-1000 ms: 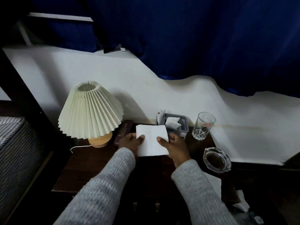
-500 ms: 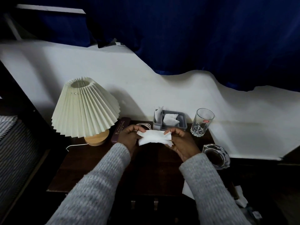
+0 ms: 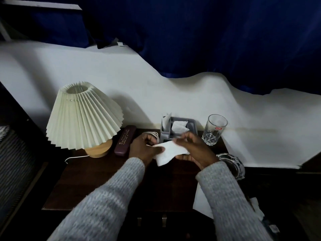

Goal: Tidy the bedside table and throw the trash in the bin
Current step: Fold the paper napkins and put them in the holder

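I have both hands over the bedside table (image 3: 104, 180), to the right of the lamp (image 3: 83, 115), and both are on the same thing: a white tissue (image 3: 169, 152) held just above the dark wood. My left hand (image 3: 144, 150) pinches the tissue's left edge, with the thumb lying across the top. My right hand (image 3: 196, 150) has the right edge, thumb underneath and fingers curled over it. The hands are close together, with only the tissue between them. The sheet is partly folded and its lower corner droops toward the table.

The lamp stands at the table's back left, with a cream pleated shade on a round wooden base, and its white cord (image 3: 76, 157) trails off the left edge. Just to the right of the lamp's base lies a maroon glasses case (image 3: 124, 140), set lengthwise against the wall side. Further right of the lamp, partly behind my left hand, is a coil of white cable (image 3: 153, 135). Beyond that is a grey caddy (image 3: 178, 130) with white paper in its compartments. Further right again stands an upright drinking glass (image 3: 214, 130) with a red label. Farthest from the lamp, near the table's right edge, is a glass ashtray (image 3: 232, 164), partly hidden by my right sleeve.

Above the lamp, a dark blue curtain (image 3: 208, 32) hangs over the white wall.
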